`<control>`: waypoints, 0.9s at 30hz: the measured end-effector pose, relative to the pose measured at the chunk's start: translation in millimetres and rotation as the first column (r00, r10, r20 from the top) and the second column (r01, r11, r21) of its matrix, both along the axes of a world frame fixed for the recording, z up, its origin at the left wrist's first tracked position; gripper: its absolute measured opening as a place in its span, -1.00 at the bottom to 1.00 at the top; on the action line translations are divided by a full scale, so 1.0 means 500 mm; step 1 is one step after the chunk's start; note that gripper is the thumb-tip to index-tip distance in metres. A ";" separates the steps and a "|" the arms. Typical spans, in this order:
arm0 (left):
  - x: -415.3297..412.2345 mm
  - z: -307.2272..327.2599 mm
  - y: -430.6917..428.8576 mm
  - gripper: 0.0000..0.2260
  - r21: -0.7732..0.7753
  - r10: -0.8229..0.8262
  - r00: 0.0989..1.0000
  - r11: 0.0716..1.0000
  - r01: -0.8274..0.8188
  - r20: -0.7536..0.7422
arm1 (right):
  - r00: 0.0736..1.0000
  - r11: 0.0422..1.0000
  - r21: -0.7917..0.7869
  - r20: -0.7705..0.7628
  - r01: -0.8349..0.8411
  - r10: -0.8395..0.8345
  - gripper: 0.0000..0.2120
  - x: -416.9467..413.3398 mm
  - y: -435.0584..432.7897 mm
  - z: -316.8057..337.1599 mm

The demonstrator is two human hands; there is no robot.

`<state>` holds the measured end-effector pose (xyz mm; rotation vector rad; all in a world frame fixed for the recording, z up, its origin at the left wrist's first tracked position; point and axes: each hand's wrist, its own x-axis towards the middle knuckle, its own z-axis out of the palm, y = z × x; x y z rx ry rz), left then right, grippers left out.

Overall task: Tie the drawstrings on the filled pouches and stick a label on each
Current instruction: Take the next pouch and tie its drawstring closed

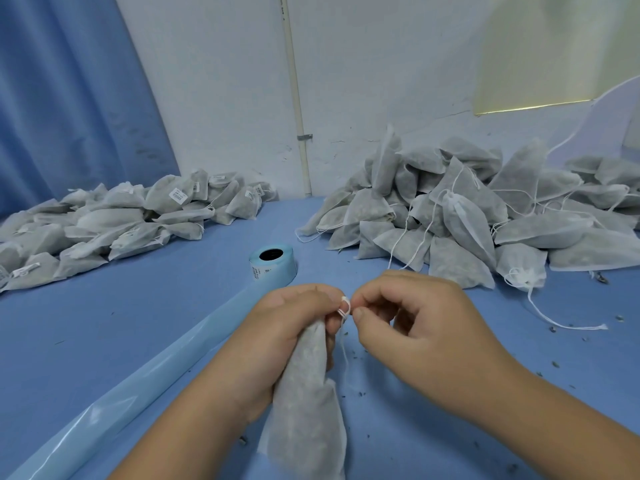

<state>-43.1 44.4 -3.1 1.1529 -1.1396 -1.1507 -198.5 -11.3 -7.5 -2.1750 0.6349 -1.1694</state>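
A grey-white filled pouch (306,403) hangs down in front of me, its neck gripped by my left hand (284,327). The white drawstring (344,308) is looped around a left fingertip. My right hand (415,323) pinches the string just beside that loop, fingers curled. A loose string end trails down between the hands. The blue label roll (273,263) stands on the table beyond my hands, its backing strip (138,386) running out toward the lower left.
A pile of pouches with loose strings (467,216) lies at the back right. A flatter pile of labelled pouches (114,220) lies at the back left by a blue curtain (69,98). The blue table (104,306) carries scattered herb crumbs.
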 end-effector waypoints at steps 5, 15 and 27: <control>0.003 -0.002 0.002 -0.88 -0.038 0.064 0.988 0.998 -0.059 0.140 | 1.000 0.994 0.108 0.001 -0.022 0.022 -0.86 -0.001 -0.006 -0.002; 0.017 0.001 0.000 -0.86 -0.047 0.094 0.954 0.995 -0.084 0.283 | 0.994 0.907 0.413 0.103 -0.087 0.049 -0.86 -0.011 -0.028 0.012; 0.026 -0.001 -0.006 -0.84 -0.105 0.183 0.912 0.982 -0.155 0.366 | 0.709 0.280 0.653 0.619 -0.704 0.338 -0.89 -0.019 -0.035 0.021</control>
